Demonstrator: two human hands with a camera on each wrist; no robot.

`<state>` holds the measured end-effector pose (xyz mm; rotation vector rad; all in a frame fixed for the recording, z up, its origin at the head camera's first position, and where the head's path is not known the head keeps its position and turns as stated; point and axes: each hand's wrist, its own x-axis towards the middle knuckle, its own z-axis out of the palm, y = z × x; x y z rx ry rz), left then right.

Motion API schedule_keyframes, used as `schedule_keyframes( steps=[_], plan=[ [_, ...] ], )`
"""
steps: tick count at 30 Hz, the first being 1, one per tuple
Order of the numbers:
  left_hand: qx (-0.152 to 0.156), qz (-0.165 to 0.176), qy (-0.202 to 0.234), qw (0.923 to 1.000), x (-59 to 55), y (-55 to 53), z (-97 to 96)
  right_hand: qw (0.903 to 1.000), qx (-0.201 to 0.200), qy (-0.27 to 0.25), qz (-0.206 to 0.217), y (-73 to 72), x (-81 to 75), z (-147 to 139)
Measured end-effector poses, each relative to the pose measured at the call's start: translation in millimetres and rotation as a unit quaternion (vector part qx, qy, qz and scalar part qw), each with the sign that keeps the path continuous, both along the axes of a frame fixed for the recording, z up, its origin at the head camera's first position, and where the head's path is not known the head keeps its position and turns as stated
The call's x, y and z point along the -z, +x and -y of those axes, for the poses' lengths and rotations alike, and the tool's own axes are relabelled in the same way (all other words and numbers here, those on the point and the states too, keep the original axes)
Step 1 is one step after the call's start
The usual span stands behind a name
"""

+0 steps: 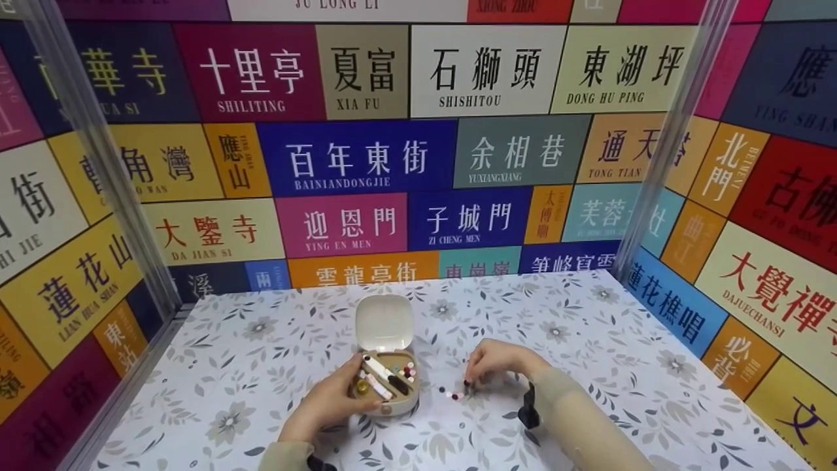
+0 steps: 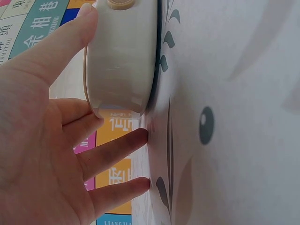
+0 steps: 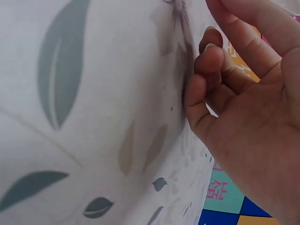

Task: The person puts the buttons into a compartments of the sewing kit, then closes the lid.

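A small cream case [image 1: 384, 323] with rounded corners stands on the table, its lid raised. My left hand [image 1: 333, 394] holds it from the left, thumb along its front and a finger at the far side; in the left wrist view the other fingers spread toward the tabletop. Inside lie a white stick [image 1: 377, 364], a black piece [image 1: 397, 384], a pink-and-white tube [image 1: 379, 387], a yellowish round item [image 1: 362, 386] and several tiny coloured beads [image 1: 410, 371]. My right hand [image 1: 500, 360] pinches a small dark bead [image 1: 466, 384] at the tabletop. Its fingertips are partly cut off in the right wrist view.
Several loose beads [image 1: 455, 396], dark, white and pink, lie between the case and my right hand. A white cloth with grey leaf and flower print covers the table [image 1: 261, 366]. Colourful sign-printed walls [image 1: 356, 157] with clear corner posts [image 1: 673, 131] close in its back and sides.
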<state>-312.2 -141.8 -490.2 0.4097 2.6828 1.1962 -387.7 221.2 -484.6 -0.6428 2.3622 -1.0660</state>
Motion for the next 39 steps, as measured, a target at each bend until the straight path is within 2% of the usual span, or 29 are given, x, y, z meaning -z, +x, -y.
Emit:
schedule_keyframes(
  steps=[3, 7, 10, 18, 25, 28, 39],
  plan=[
    [0.0, -0.007, -0.005, 1.0, 0.6, -0.1, 0.6, 0.9999, 0.005, 0.01, -0.012, -3.2, -3.8, 0],
    [0.002, -0.012, -0.009, 0.9999, 0.2, 0.2, -0.2, 0.9982, 0.007, 0.028, -0.053, -7.1, -9.0, -1],
    [0.002, -0.006, -0.007, 1.0, -0.3, 0.4, -1.4, 0.9969, 0.007, 0.03, -0.073, -9.4, -12.0, -3],
    [0.016, -0.027, -0.009, 0.9995, -0.7, -0.5, -1.0, 0.9982, 0.017, 0.016, -0.055, -14.9, -12.7, -3],
    [0.004, -0.014, 0.005, 0.9999, -0.1, 1.5, 1.1, 0.9978, 0.01, 0.027, -0.059, -18.0, -3.3, 1],
    [0.007, -0.021, 0.001, 0.9998, 0.1, 1.7, 1.7, 0.9979, 0.014, 0.026, -0.058, -18.4, -1.0, 3],
    [0.011, -0.038, -0.016, 0.9991, 2.2, 0.3, 2.0, 0.998, 0.014, 0.012, -0.06, -19.2, -8.2, 23]
  ],
)
